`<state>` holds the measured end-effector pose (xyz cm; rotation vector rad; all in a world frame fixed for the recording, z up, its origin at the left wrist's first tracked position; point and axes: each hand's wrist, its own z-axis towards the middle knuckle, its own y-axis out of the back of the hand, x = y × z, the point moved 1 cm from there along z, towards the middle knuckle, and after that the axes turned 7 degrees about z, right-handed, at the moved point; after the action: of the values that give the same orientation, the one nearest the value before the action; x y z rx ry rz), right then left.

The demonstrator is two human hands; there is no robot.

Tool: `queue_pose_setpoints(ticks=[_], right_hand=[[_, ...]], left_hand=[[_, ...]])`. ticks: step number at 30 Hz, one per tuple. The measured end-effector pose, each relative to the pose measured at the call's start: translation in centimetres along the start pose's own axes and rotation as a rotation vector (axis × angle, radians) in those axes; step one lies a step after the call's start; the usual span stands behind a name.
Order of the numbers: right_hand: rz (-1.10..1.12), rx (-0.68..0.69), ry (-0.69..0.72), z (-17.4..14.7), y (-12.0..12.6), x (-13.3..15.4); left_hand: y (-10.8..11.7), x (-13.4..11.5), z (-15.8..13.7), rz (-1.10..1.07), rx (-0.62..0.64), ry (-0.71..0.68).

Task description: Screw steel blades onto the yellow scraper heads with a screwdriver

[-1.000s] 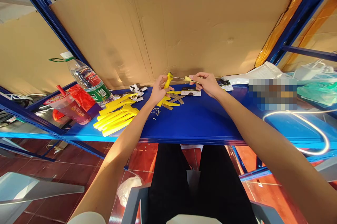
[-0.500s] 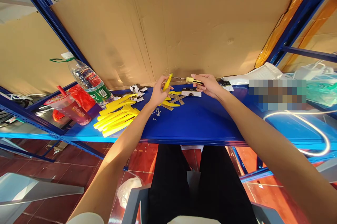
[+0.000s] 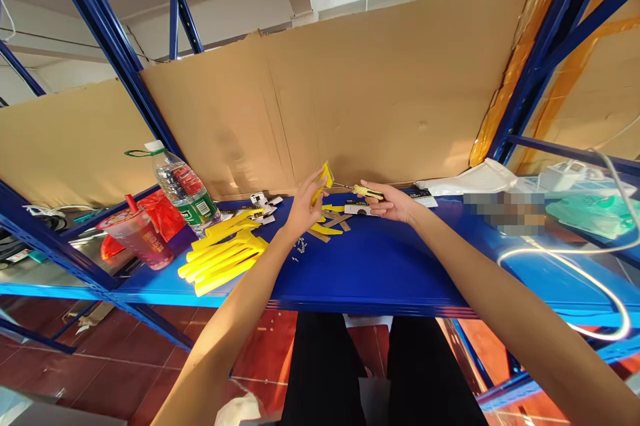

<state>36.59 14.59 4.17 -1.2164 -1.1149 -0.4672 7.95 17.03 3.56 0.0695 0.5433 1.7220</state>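
Note:
My left hand (image 3: 306, 205) is closed around a yellow plastic scraper (image 3: 327, 175), its wide head pointing up. A screwdriver (image 3: 368, 193) with a yellow and black handle is gripped in my right hand (image 3: 393, 201). Its shaft points left, with the tip at or very near the scraper head; contact cannot be made out. Below the hands lie yellow pieces (image 3: 326, 230), thin brownish strips (image 3: 338, 220) and several small screws (image 3: 299, 249). To the left of my forearm is a pile of yellow scraper handles (image 3: 223, 259).
A water bottle (image 3: 187, 193) and a red drink cup (image 3: 143, 239) stand at the left of the blue worktop (image 3: 370, 273). Cardboard (image 3: 360, 93) walls off the back. Small black-and-white boxes (image 3: 356, 208) lie behind the hands. A white cable (image 3: 575, 251) loops at the right.
My head view has tilted upward, so the bench sits lower in the picture. The scraper has turned in my left hand, showing its wide head to the screwdriver.

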Motion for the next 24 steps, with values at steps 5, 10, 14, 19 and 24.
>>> queue_pose_setpoints(ticks=[5,10,14,19,24], right_hand=[[-0.041,0.103,-0.058,0.0,0.1,0.0],[-0.074,0.142,-0.061,-0.2,0.3,-0.4],[-0.183,0.202,0.083,-0.6,-0.6,-0.9],[-0.307,-0.044,0.355,0.0,-1.4,-1.1],[-0.958,-0.582,0.672,0.8,1.5,-0.6]], left_hand=[[0.2,0.2,-0.2,0.248,-0.002,-0.172],[0.5,0.2,-0.3,0.380,0.033,-0.193],[0.3,-1.1,0.1,0.184,-0.039,0.028],[0.2,-2.0,1.3,-0.453,-0.315,0.523],[2.3,-1.7,2.5,-0.858,-0.323,0.788]])
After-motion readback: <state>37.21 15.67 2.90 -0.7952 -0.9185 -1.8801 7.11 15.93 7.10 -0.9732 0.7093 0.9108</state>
